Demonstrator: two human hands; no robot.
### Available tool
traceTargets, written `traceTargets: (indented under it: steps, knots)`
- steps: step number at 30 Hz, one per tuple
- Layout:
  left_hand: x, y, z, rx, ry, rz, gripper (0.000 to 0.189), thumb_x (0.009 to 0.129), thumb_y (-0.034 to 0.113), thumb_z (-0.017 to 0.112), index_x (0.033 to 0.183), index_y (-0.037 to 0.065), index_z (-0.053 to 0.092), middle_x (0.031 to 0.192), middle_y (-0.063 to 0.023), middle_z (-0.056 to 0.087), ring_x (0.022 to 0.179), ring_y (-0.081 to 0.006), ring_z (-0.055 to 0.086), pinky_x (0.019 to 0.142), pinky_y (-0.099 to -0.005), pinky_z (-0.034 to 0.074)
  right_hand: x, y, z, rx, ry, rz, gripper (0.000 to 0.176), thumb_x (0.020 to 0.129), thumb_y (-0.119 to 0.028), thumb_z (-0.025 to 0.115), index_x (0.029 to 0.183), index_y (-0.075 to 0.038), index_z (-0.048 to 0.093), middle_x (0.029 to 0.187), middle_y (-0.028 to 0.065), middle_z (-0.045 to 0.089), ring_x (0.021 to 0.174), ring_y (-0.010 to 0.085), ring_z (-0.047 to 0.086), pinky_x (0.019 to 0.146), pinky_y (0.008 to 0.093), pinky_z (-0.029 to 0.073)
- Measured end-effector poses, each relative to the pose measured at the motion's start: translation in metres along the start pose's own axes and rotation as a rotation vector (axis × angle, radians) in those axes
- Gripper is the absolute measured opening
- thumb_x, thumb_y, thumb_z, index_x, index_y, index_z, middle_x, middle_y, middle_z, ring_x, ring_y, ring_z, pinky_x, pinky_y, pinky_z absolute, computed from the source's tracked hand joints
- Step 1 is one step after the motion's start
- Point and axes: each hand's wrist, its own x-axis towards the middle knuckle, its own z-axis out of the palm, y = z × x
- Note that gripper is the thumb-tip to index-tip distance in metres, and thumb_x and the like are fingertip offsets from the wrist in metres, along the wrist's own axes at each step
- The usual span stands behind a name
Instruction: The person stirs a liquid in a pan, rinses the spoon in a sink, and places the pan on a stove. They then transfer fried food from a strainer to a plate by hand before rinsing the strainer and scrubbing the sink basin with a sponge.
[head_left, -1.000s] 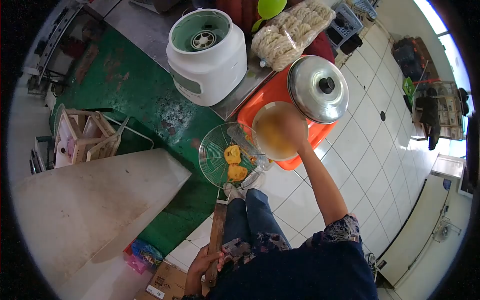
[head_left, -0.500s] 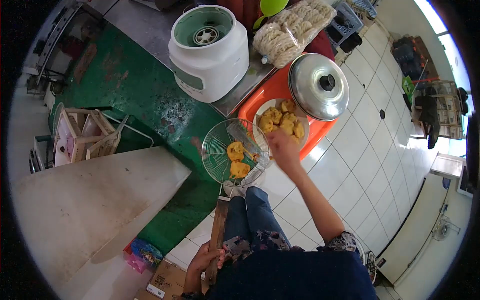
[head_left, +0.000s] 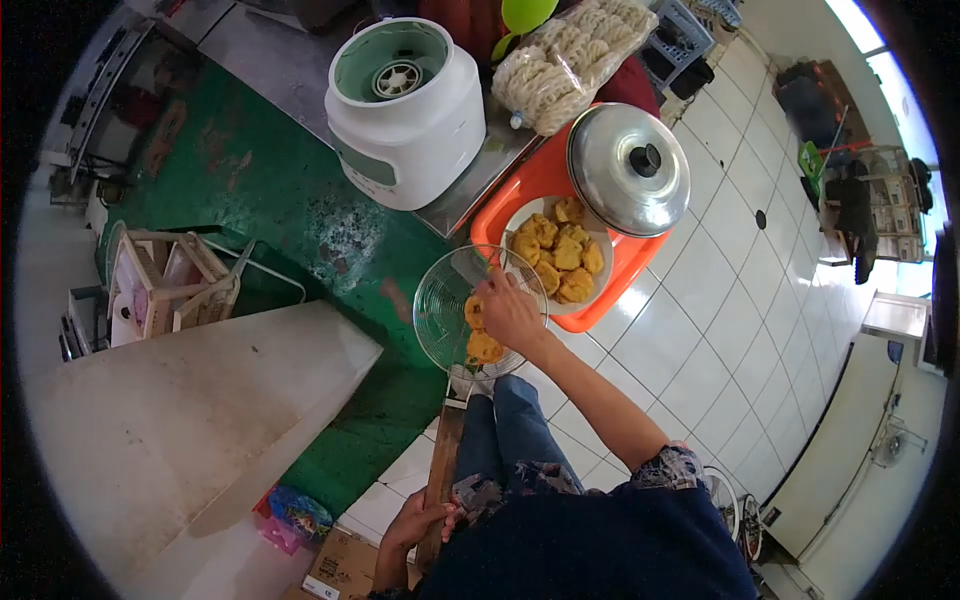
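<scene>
An orange tray (head_left: 520, 183) carries a domed metal lid (head_left: 612, 175) and, beside it, a plate (head_left: 606, 258). Near them is a wire strainer (head_left: 438, 318), its wooden handle (head_left: 443, 460) wrapped by the person's left hand (head_left: 412, 522). The right hand (head_left: 512, 315) reaches over the strainer, fingers bent; whether its grip pinches anything cannot be told. Golden fried pieces (head_left: 567, 255) heap the plate; two more lie in the strainer.

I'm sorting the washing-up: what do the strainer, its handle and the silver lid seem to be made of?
Strainer: metal wire, probably steel, from its thin, greyish mesh.
Handle: likely wood, by its brown, streaky, matt look.
Lid: polished metal, perhaps aluminium, given its bright reflections; its black knob may be plastic.
</scene>
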Motion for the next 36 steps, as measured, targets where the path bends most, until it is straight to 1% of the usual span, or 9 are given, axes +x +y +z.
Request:
traceTargets:
  steps: [7, 10, 14, 23, 26, 29, 31, 33, 36]
  knots:
    - [0.002, -0.002, -0.002, -0.021, 0.004, -0.012, 0.020, 0.084, 0.007, 0.058, 0.100, -0.001, 0.048, 0.065, -0.0062, 0.054, 0.049, -0.0156, 0.052, 0.046, -0.0292, 0.045, -0.007, 0.002, 0.004, -0.061, 0.079, -0.086, 0.026, 0.071, -0.020, 0.061, 0.092, -0.006, 0.054, 0.091, 0.0094, 0.054, 0.095, 0.0250, 0.048, 0.076, 0.0365, 0.038]
    - [0.001, -0.002, -0.004, -0.015, 0.035, -0.039, 0.020, 0.084, 0.007, 0.057, 0.100, -0.001, 0.048, 0.064, -0.0065, 0.054, 0.049, -0.0158, 0.052, 0.045, -0.0294, 0.044, -0.009, 0.002, 0.002, -0.090, 0.257, -0.136, 0.021, 0.066, -0.015, 0.059, 0.085, -0.007, 0.053, 0.080, 0.0070, 0.053, 0.084, 0.0235, 0.049, 0.072, 0.0364, 0.037]
    - [0.002, 0.002, -0.003, 0.006, 0.053, -0.038, 0.020, 0.085, 0.007, 0.057, 0.100, -0.001, 0.048, 0.064, -0.0070, 0.054, 0.049, -0.0160, 0.052, 0.045, -0.0299, 0.044, -0.008, 0.003, 0.009, -0.163, 0.274, -0.133, 0.021, 0.064, -0.014, 0.059, 0.083, -0.007, 0.052, 0.080, 0.0075, 0.052, 0.083, 0.0234, 0.049, 0.071, 0.0362, 0.037]
    - [0.004, 0.008, 0.002, 0.003, 0.024, -0.031, 0.021, 0.085, 0.009, 0.057, 0.100, -0.001, 0.047, 0.065, -0.0065, 0.053, 0.051, -0.0153, 0.052, 0.045, -0.0297, 0.045, -0.014, 0.002, 0.009, 0.027, 0.211, -0.075, 0.035, 0.064, -0.009, 0.062, 0.098, -0.005, 0.056, 0.087, 0.0097, 0.053, 0.088, 0.0275, 0.050, 0.077, 0.0391, 0.043]
    - [0.008, 0.002, 0.000, 0.016, 0.010, -0.038, 0.020, 0.085, 0.009, 0.057, 0.100, -0.001, 0.047, 0.065, -0.0065, 0.053, 0.050, -0.0153, 0.052, 0.045, -0.0297, 0.045, -0.017, 0.006, 0.010, 0.105, 0.221, -0.142, 0.021, 0.070, -0.009, 0.056, 0.091, -0.005, 0.054, 0.091, 0.0125, 0.054, 0.089, 0.0278, 0.054, 0.074, 0.0387, 0.044]
    - [0.008, 0.000, -0.002, 0.008, 0.000, -0.025, 0.019, 0.086, 0.009, 0.056, 0.100, 0.000, 0.047, 0.065, -0.0066, 0.052, 0.051, -0.0156, 0.052, 0.045, -0.0297, 0.045, -0.021, 0.006, -0.018, 0.209, 0.234, -0.074, 0.024, 0.071, -0.008, 0.060, 0.094, -0.005, 0.053, 0.092, 0.0137, 0.055, 0.085, 0.0286, 0.056, 0.073, 0.0386, 0.045]
    - [0.008, -0.003, -0.004, 0.010, 0.009, -0.018, 0.020, 0.085, 0.009, 0.056, 0.101, 0.000, 0.047, 0.065, -0.0068, 0.052, 0.051, -0.0161, 0.052, 0.045, -0.0301, 0.045, -0.023, 0.012, -0.049, 0.501, 0.401, 0.155, 0.030, 0.070, -0.007, 0.066, 0.097, -0.006, 0.052, 0.090, 0.0145, 0.056, 0.083, 0.0297, 0.057, 0.072, 0.0387, 0.046]
    - [0.006, -0.001, -0.003, 0.009, 0.035, -0.031, 0.020, 0.085, 0.009, 0.056, 0.101, 0.000, 0.047, 0.065, -0.0070, 0.053, 0.051, -0.0162, 0.052, 0.045, -0.0304, 0.045, -0.017, 0.038, -0.056, 0.474, 0.473, 0.330, 0.035, 0.069, -0.008, 0.070, 0.099, -0.008, 0.052, 0.088, 0.0144, 0.057, 0.080, 0.0299, 0.058, 0.071, 0.0398, 0.046]
    - [0.007, -0.007, -0.009, -0.011, 0.040, -0.037, 0.020, 0.085, 0.009, 0.056, 0.101, 0.000, 0.048, 0.065, -0.0072, 0.053, 0.051, -0.0164, 0.052, 0.045, -0.0308, 0.044, -0.007, 0.070, -0.066, 0.539, 0.395, 0.479, 0.035, 0.069, -0.010, 0.070, 0.099, -0.008, 0.052, 0.086, 0.0141, 0.059, 0.079, 0.0309, 0.058, 0.069, 0.0399, 0.047]
